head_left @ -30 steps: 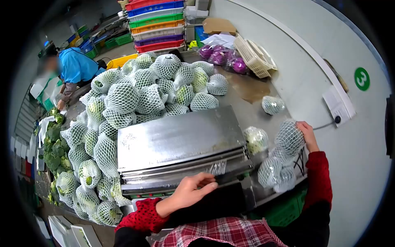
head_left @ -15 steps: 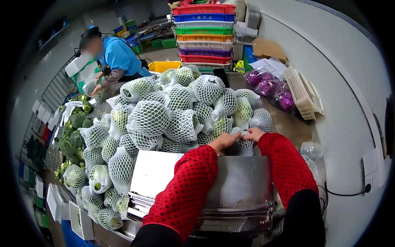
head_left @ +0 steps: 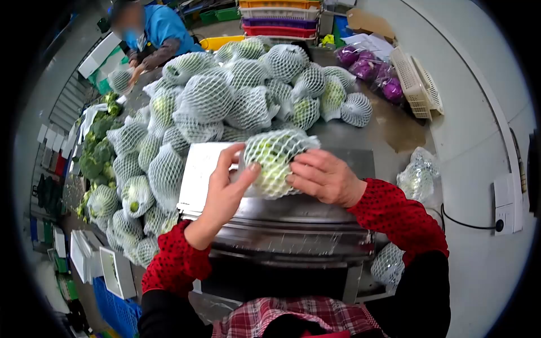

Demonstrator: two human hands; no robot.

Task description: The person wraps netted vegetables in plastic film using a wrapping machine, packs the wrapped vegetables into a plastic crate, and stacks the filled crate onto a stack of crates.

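Observation:
Between my two hands is a pale green vegetable head (head_left: 273, 164) in a white foam net sleeve, held over a metal-topped bench unit (head_left: 344, 163). My left hand (head_left: 221, 183) grips its left side, thumb in front and fingers partly behind. On the other side, the curled fingers of my right hand (head_left: 326, 177) press into the net. Just beyond, a large pile of similar netted heads (head_left: 207, 98) covers the table. A white plate (head_left: 194, 169) lies flat by my left hand.
Loose broccoli (head_left: 97, 155) lies at the left, near a person in blue (head_left: 166, 28) who holds a netted head. Bagged purple cabbages (head_left: 366, 67) and a cream basket (head_left: 411, 84) sit back right. Clear plastic-wrapped produce (head_left: 418, 174) and a power cable (head_left: 468, 224) are at the right.
My hands have brought a netted head from the pile's front edge back towards me, above the metal top. The view has tilted downward.

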